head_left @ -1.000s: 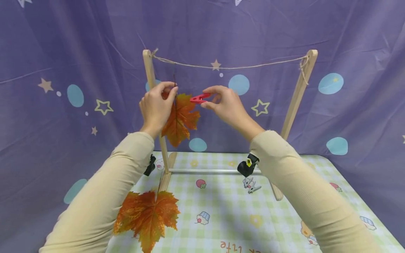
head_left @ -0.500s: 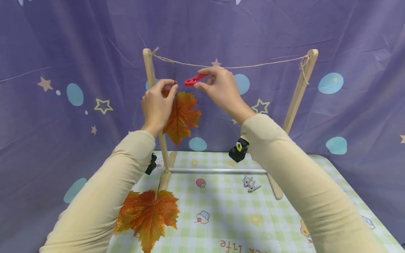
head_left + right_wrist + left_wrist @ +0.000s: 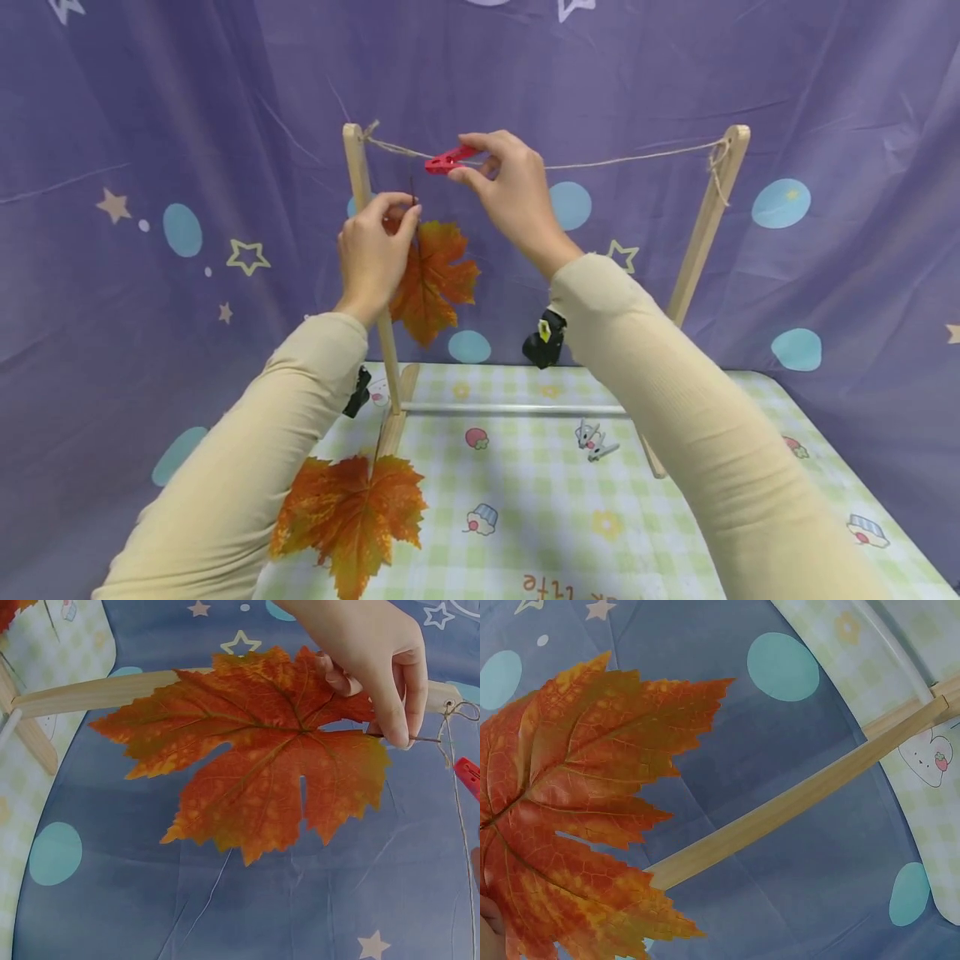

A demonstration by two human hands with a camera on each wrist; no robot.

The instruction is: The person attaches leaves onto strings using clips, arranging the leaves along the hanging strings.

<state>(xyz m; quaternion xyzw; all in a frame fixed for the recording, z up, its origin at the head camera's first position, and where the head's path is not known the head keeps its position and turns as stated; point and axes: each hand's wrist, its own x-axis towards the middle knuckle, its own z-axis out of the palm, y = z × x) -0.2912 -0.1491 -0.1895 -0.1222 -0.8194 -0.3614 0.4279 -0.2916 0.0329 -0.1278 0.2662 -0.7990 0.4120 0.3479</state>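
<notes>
My left hand (image 3: 377,250) pinches the thin dark stem of an orange-red maple leaf (image 3: 435,287), which hangs below the twine (image 3: 630,158). In the right wrist view the stem tip reaches close to the twine, and the leaf (image 3: 255,750) spreads out broadly. The leaf (image 3: 577,802) fills the left side of the left wrist view, where the hand barely shows. My right hand (image 3: 510,187) holds a red clothespin (image 3: 448,161) between thumb and fingers, its nose pointing left. In the head view the clothespin overlaps the twine, above and right of the stem.
The twine is tied between two wooden posts (image 3: 701,229) of a stand joined by a pale rod (image 3: 510,409). A second maple leaf (image 3: 352,517) lies at the front left of the checked tablecloth (image 3: 555,533). Grey clothespins (image 3: 596,442) lie near the right foot.
My right hand has risen and shifted left with the red clothespin, from beside the leaf up to the twine. The left hand and its leaf have hardly moved.
</notes>
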